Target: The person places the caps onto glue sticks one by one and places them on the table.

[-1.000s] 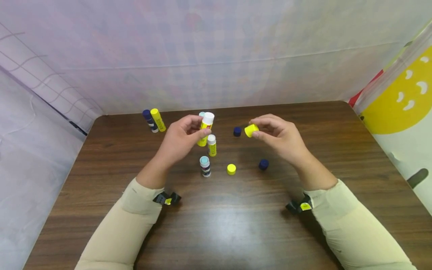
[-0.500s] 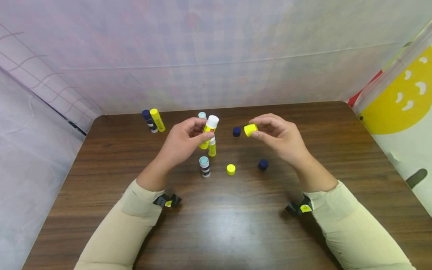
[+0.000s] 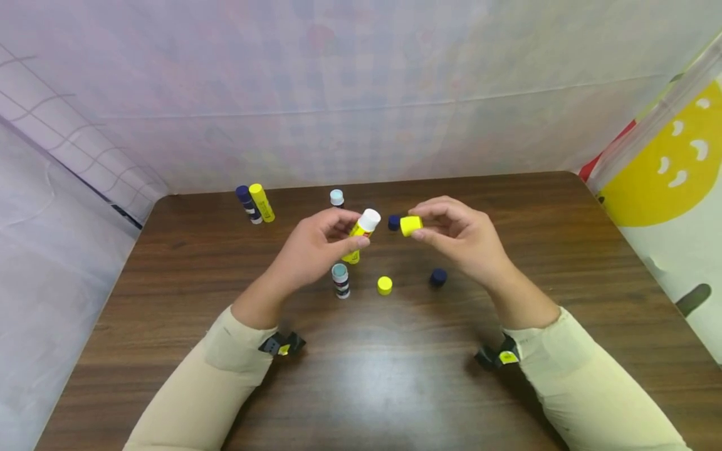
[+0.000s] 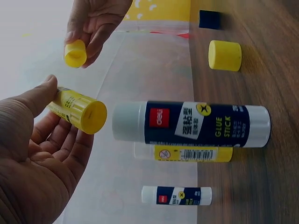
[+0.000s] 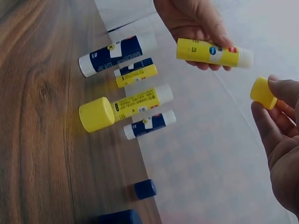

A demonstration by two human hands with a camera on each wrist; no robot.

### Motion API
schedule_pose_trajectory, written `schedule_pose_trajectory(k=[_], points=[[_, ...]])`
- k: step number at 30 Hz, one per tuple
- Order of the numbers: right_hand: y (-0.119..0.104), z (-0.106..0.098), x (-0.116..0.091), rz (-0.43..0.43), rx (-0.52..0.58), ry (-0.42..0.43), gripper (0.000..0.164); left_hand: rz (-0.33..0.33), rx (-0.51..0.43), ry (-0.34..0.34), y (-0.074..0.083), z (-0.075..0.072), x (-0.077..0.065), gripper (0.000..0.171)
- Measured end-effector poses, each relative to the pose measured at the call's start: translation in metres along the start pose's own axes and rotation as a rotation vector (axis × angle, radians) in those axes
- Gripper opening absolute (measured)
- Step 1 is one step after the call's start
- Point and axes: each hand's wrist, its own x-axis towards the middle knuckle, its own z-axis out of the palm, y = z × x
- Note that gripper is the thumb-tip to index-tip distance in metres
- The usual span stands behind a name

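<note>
My left hand holds a yellow glue stick above the table, its white uncapped end tilted toward my right hand. My right hand pinches a yellow cap between thumb and fingers. The cap's hollow side faces the stick, and a small gap separates the two. Below my left hand stands another uncapped yellow glue stick, mostly hidden in the head view. A navy glue stick without a cap stands nearer me, and a second navy one stands behind my left hand.
Loose on the wooden table are a yellow cap and two navy caps, one at the right and one behind. At the back left, a capped navy glue stick and a capped yellow one stand together.
My left hand has moved right and a little nearer me, tilting the glue stick further toward the cap. My right hand has shifted slightly left, so the gap has narrowed.
</note>
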Motion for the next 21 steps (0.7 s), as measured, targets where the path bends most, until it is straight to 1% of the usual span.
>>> schedule_pose_trajectory(k=[6, 13, 21], points=[[-0.003, 0.003, -0.002, -0.023, 0.061, -0.02, 0.03, 0.022, 0.017, -0.032, 0.003, 0.005, -0.002, 0.034], [-0.005, 0.004, -0.003, -0.02, 0.071, -0.05, 0.028, 0.039, 0.004, -0.064, 0.003, 0.012, -0.002, 0.031], [-0.008, 0.007, -0.005, -0.019, 0.099, -0.086, 0.027, 0.076, 0.023, -0.09, 0.003, 0.017, -0.002, 0.034]])
